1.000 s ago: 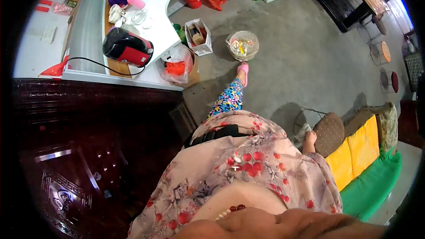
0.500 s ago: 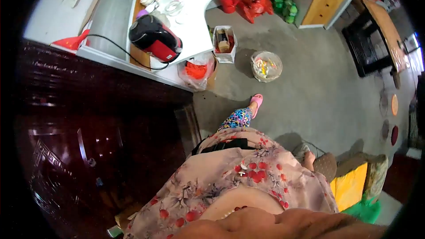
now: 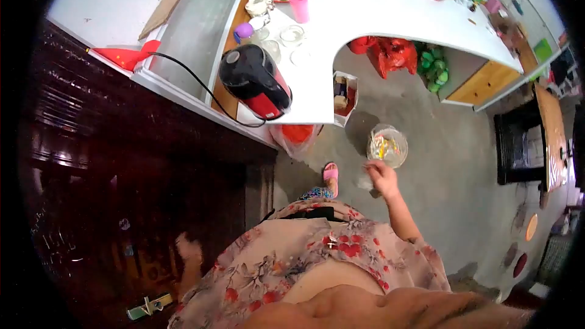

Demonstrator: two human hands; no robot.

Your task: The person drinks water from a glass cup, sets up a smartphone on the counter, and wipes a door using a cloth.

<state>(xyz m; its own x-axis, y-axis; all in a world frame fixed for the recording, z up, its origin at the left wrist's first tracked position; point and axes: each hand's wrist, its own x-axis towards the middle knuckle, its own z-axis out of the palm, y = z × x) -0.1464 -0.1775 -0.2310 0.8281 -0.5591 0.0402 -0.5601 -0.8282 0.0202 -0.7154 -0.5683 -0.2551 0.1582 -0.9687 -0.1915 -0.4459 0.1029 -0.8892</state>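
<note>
My right hand [image 3: 382, 178] reaches out ahead of my dress, its fingers closed on a small clear see-through object [image 3: 364, 181]. The object's kind is too faint to make out; it may be glass or thin plastic. Just beyond the hand, a round see-through waste basket [image 3: 400, 144] stands on the floor with bits of colourful litter inside. Low on the left, my left hand [image 3: 190, 248] is blurred beside the dark red door [image 3: 79, 207]; its fingers are smeared. Below that hand is a metal door handle [image 3: 149, 307].
A white L-shaped counter [image 3: 390, 9] carries a black-and-red kettle [image 3: 256, 81], a pink cup [image 3: 299, 8] and glasses. Under its edge are a white box [image 3: 346, 99] and red bags [image 3: 393, 56]. A wooden-topped table [image 3: 550, 140] stands at right.
My right hand has swung forward from beside my hip to near the waste basket, with the clear object. My left hand has come into view by the door. The counter appears closer.
</note>
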